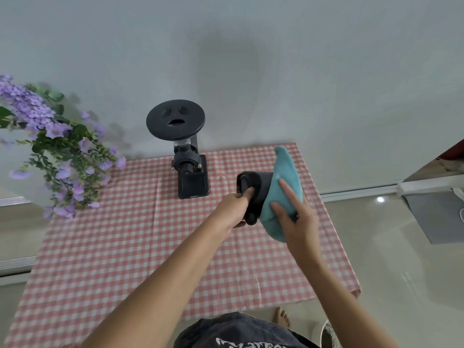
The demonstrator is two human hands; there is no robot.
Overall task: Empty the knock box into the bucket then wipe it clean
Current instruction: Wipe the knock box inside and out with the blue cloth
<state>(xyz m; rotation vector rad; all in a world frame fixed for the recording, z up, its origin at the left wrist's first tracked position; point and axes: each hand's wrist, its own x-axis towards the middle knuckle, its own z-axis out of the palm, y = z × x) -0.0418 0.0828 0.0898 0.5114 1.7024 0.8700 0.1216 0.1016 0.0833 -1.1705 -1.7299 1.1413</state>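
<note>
The black knock box [256, 187] is held tipped on its side above the checked table [125, 247], its mouth turned to the right. My left hand [236, 209] grips its base end, thumb on the side wall. A teal cloth [281, 197] covers the box's mouth and rim, and my right hand [296, 212] presses it there with fingers spread. The inside of the box is hidden by the cloth. A white rim at the bottom right corner [329, 332] may be the bucket; I cannot tell.
A black coffee grinder [188, 167] with a round lid stands at the back of the table, left of the box. Purple artificial flowers [57, 151] hang over the table's left back corner. Tiled floor lies to the right, with my bare foot [282, 317] below the table edge.
</note>
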